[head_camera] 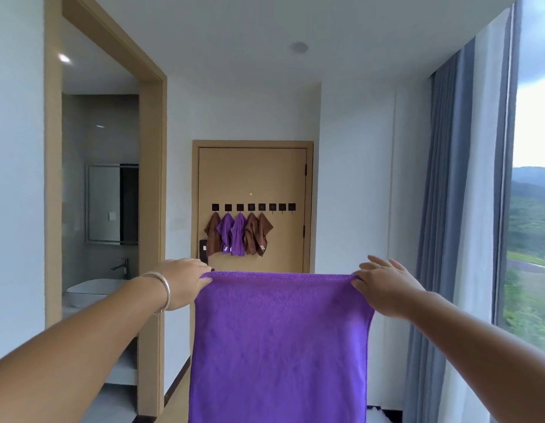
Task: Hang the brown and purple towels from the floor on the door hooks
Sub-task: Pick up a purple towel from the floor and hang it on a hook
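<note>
A narrow white-walled passage is running ahead to a tan wooden door [252, 178] at the far end, and a row of eight small black hooks [253, 207] is sitting across it. Five small towels are already hanging from the left five hooks: a brown towel [212, 234] at the far left, then two purple ones [232, 235], then two more brown ones [258, 235]. The three hooks on the right are standing bare. On the left a wood-framed opening is showing a bathroom with a mirror [104, 203], a tap and a white basin [92, 290]. On the right, grey-blue curtains [448, 193] are hanging beside a tall window [533, 178] looking over green hills.

Near the camera, both arms are reaching forward and holding up a purple towel [280, 346], well apart from the door. The left hand [181, 280], with a silver bangle [164, 290] on its wrist, is pinching the top left corner; the fingers look curled round the hem. The right hand [384, 288] is pinching the top right corner between thumb and forefinger, the remaining fingers spreading loosely above it.

The towel is hanging flat and limp from its stretched top edge, so it is looking light, soft and fluffy, unlikely to slip or be harmed. Any hanging loop is not showing from here. I judge a corner or the middle of the top hem the best place to grip for catching on a free hook.
</note>
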